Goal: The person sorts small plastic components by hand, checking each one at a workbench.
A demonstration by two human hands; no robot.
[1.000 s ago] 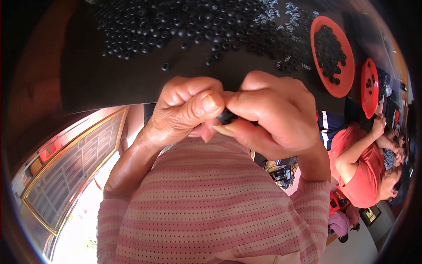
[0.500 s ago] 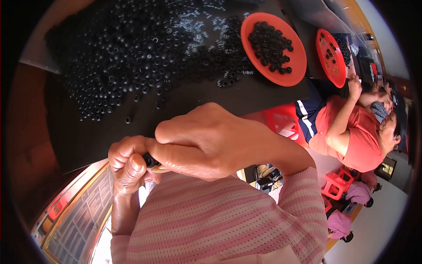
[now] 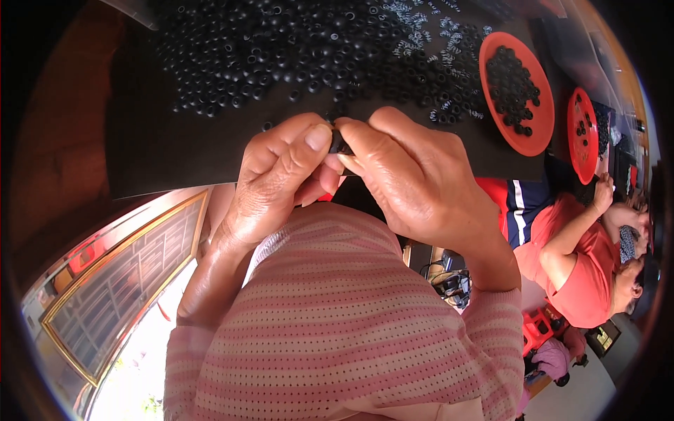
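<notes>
Close above my lap, at the front edge of a black table, my two hands meet fingertip to fingertip. A small black round part (image 3: 338, 144) shows between them, mostly covered by fingers. My left hand (image 3: 277, 165) pinches it with the thumb on top. On the other side my right hand (image 3: 425, 172) has its thumb and index finger closed on the same part. Just beyond the hands lies a wide pile of small black ring-shaped parts (image 3: 260, 59), with one loose ring (image 3: 267, 126) near my left fingers.
Small clear coil-like pieces (image 3: 411, 31) lie among the rings. An orange-red plate (image 3: 537, 133) with black parts stands at the right of the black tabletop (image 3: 151, 158). Farther right a co-worker in an orange-red shirt (image 3: 579, 263) sits by another red plate (image 3: 581, 161).
My view has shifted, so the table appears higher and farther right. Both hands have turned; the right hand no longer covers the left, and they now meet tip to tip around the black part.
</notes>
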